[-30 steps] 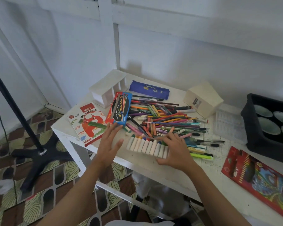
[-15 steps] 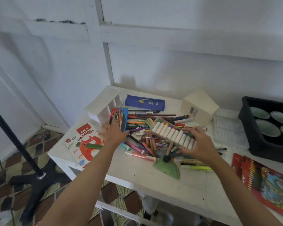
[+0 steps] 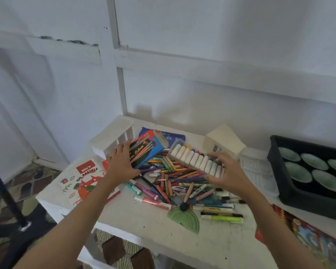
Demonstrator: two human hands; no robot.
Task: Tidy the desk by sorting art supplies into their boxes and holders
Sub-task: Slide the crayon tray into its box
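Note:
A heap of pens, markers and coloured pencils [image 3: 175, 177] covers the middle of the white desk [image 3: 211, 243]. My right hand [image 3: 226, 172] grips a clear tray of white-capped paint tubes [image 3: 197, 161] and holds it tilted above the heap. My left hand [image 3: 122, 162] holds the near end of a blue and black pencil box [image 3: 146, 149], raised at the heap's left. An oil pastels box [image 3: 80, 179] lies flat at the desk's left edge. A white holder [image 3: 111, 137] stands behind it.
A cream box [image 3: 224, 142] and a blue pouch [image 3: 173, 136] sit at the back by the wall. A black tray of round paint pans [image 3: 308, 171] stands at the right, a red pencil box [image 3: 308, 237] in front. A green protractor [image 3: 184, 218] lies near the front. A black stand [image 3: 6, 191] rises at left.
My right hand has lifted the paint tube tray from the desk's front up over the heap. My left hand moved from the front to the pencil box and took hold of it.

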